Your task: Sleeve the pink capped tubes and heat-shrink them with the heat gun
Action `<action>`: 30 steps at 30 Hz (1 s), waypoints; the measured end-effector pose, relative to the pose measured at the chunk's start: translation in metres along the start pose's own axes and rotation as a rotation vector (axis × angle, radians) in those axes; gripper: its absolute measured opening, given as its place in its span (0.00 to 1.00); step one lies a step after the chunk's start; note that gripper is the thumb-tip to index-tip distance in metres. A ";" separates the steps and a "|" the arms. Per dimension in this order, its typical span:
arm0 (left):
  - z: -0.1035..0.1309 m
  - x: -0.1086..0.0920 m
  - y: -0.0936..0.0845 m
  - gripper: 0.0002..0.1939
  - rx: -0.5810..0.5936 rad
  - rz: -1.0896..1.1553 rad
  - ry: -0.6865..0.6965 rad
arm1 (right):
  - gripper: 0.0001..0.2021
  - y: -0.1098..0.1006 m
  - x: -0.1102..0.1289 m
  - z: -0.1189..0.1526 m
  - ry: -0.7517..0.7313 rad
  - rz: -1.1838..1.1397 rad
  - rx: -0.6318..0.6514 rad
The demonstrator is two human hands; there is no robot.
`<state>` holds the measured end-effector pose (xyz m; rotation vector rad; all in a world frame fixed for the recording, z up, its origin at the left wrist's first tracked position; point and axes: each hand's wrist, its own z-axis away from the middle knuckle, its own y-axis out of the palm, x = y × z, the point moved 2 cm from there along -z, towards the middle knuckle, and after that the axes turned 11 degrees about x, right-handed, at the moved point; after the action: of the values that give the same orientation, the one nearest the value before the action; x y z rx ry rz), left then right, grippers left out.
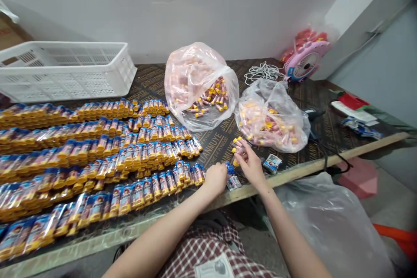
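Note:
My right hand is closed around several small pink tubes with yellow ends, just in front of the smaller plastic bag. My left hand is curled into a fist beside it, near the wooden table edge. Something small and blue shows at its fingertips, but its kind is unclear. Below the hands lie a few small printed wrappers. Another stack of printed wrappers lies to the right of my right hand. Left of my left hand stretch rows of blue-and-yellow wrapped tubes.
A large clear bag and a smaller bag hold many pink tubes. A white plastic basket stands at the back left. At the back right are a pink fan and white cord; a dark corded tool lies farther right.

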<state>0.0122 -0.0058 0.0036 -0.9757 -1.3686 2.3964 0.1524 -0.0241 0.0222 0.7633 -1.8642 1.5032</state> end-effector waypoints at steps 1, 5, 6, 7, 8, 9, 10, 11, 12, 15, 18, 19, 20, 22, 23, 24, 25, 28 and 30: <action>-0.004 0.000 0.001 0.11 0.008 -0.020 -0.011 | 0.24 -0.005 0.003 0.005 0.007 -0.063 -0.007; -0.008 0.006 -0.001 0.09 -0.010 -0.013 -0.016 | 0.22 -0.021 0.003 0.023 0.105 -0.226 -0.074; -0.008 0.007 -0.002 0.08 -0.015 -0.004 -0.021 | 0.21 -0.023 0.000 0.026 0.130 -0.251 -0.102; -0.008 0.008 -0.002 0.08 -0.014 0.002 -0.029 | 0.20 -0.024 -0.003 0.028 0.151 -0.280 -0.127; -0.008 0.008 -0.001 0.08 -0.011 0.004 -0.042 | 0.20 -0.024 -0.005 0.030 0.167 -0.317 -0.147; -0.008 0.008 -0.001 0.09 -0.004 0.002 -0.057 | 0.19 -0.024 -0.008 0.030 0.181 -0.365 -0.159; -0.007 0.008 0.000 0.10 0.004 -0.005 -0.069 | 0.19 -0.023 -0.010 0.030 0.196 -0.424 -0.167; -0.007 0.007 0.001 0.10 0.009 -0.014 -0.078 | 0.19 -0.021 -0.012 0.030 0.211 -0.489 -0.168; -0.007 0.006 0.001 0.10 0.010 -0.025 -0.085 | 0.20 -0.019 -0.012 0.030 0.226 -0.555 -0.161; -0.004 0.004 -0.001 0.11 -0.002 -0.054 -0.088 | 0.22 -0.013 -0.010 0.028 0.268 -0.709 -0.142; -0.001 0.001 -0.004 0.09 -0.045 -0.034 -0.044 | 0.24 -0.011 -0.007 0.029 0.341 -0.754 -0.187; 0.000 0.001 -0.006 0.07 -0.075 -0.001 -0.017 | 0.24 -0.010 -0.008 0.029 0.354 -0.740 -0.218; 0.002 0.001 -0.007 0.05 -0.109 0.057 0.009 | 0.23 -0.011 -0.008 0.030 0.353 -0.707 -0.240; 0.005 0.003 -0.011 0.02 -0.174 0.265 0.041 | 0.18 -0.012 -0.010 0.031 0.312 -0.595 -0.269; 0.007 0.005 -0.013 0.02 -0.192 0.422 0.044 | 0.16 -0.013 -0.011 0.032 0.280 -0.536 -0.280; 0.009 0.007 -0.015 0.03 -0.200 0.610 0.039 | 0.15 -0.014 -0.011 0.033 0.251 -0.488 -0.288; 0.011 0.010 -0.017 0.05 -0.203 0.813 0.029 | 0.14 -0.015 -0.011 0.035 0.227 -0.457 -0.295; 0.021 0.021 -0.026 0.13 -0.207 1.345 -0.012 | 0.11 -0.016 -0.002 0.038 0.163 -0.446 -0.284; 0.028 0.028 -0.034 0.18 -0.227 1.544 -0.032 | 0.11 -0.015 0.010 0.040 0.121 -0.459 -0.232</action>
<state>-0.0312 0.0064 0.0292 -2.8080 -0.9268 3.0688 0.1533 -0.0667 0.0323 0.8926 -1.5999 1.0036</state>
